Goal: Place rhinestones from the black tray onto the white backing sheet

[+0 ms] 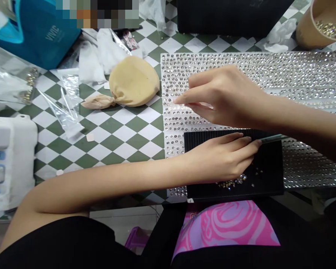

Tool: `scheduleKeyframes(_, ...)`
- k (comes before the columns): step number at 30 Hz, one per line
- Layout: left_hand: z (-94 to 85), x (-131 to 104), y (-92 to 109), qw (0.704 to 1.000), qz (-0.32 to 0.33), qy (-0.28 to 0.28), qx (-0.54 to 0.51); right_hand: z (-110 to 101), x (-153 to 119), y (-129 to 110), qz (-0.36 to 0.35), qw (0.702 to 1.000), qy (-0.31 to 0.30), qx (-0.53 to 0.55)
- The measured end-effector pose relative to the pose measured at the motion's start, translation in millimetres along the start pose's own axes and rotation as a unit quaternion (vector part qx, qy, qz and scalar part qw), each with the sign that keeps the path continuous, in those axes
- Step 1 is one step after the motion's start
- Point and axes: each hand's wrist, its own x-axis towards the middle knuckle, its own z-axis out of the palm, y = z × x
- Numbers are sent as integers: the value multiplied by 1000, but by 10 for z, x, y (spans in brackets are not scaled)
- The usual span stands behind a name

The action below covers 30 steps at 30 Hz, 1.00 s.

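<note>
Touching a slim stick [272,138] over the black tray [268,164] is the left hand [231,158]; the right hand [224,97] is above the gem sheet [296,71], both grips unclear.

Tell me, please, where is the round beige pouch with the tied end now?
In the head view, the round beige pouch lies left of centre on the green-and-white tablecloth, close beside the left edge of the rhinestone sheet.

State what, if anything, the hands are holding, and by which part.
The left hand has fingertips at one end of a thin greenish strip; whether they grip it cannot be told. Whether the right hand holds anything small cannot be told either.
</note>
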Motion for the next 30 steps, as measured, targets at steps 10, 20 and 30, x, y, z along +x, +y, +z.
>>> scheduleKeyframes(10,4,-2,-4,1000,-2,6,-2,87,30,-13,-20,999,9,32)
scheduleKeyframes(20,8,-9,-3,1000,-2,4,-5,81,37,-20,-24,1000,-14,-13)
scheduleKeyframes(30,22,-11,-13,1000,-2,12,-9,35,33,-65,-26,999,-18,-19)
